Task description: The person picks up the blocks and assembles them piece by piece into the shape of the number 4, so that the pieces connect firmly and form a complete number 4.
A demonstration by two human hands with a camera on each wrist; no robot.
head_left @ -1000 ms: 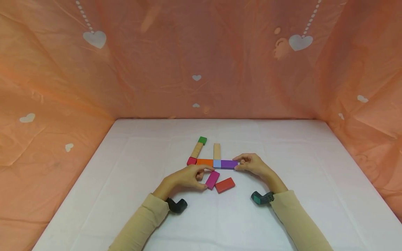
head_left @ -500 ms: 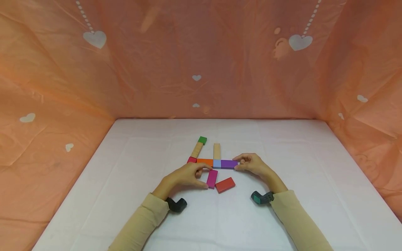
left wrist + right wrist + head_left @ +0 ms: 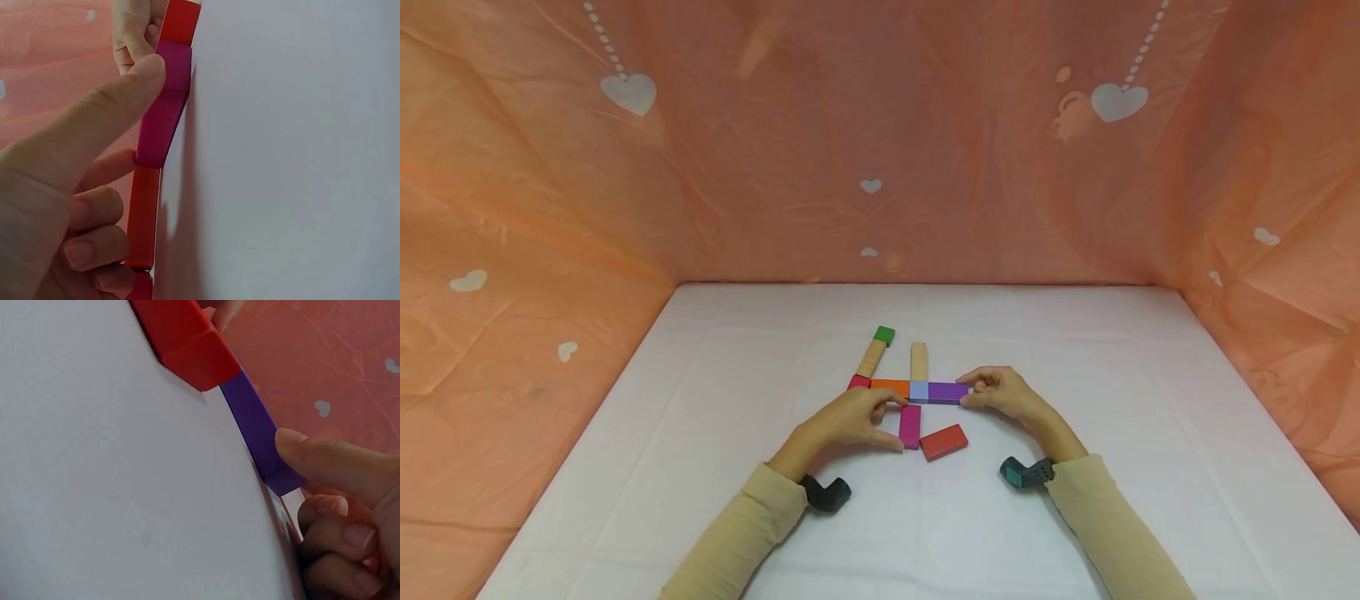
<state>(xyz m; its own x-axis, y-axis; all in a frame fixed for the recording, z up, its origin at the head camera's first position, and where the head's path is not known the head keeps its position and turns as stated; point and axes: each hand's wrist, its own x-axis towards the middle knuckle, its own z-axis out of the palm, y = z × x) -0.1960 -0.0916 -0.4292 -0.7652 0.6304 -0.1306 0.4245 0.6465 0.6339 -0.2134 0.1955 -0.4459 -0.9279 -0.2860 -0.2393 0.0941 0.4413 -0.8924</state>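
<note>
My left hand [image 3: 853,415] holds a magenta block [image 3: 910,427] by its two ends, thumb at the near end and index finger at the far one. The block lies flat, its far end right at a light blue block [image 3: 919,392]. My right hand [image 3: 1009,392] pinches the right end of a purple block [image 3: 947,393] between thumb and index finger. Orange [image 3: 891,388], light blue and purple blocks form a straight row. Beside the magenta block's near end lies a red block [image 3: 944,442], set at a slant. The left hand partly hides a crimson block [image 3: 859,382].
A plain wooden block [image 3: 919,362] runs back from the light blue one. Another wooden block [image 3: 872,358] slants back from the crimson block to a green block [image 3: 885,335]. The white tabletop [image 3: 1075,333] meets an orange sheet [image 3: 880,142] with hearts at the back and sides.
The magenta block has turned from a slant to pointing straight back, shifting slightly right with my left hand. The red block has slid a little right. My right hand stays put.
</note>
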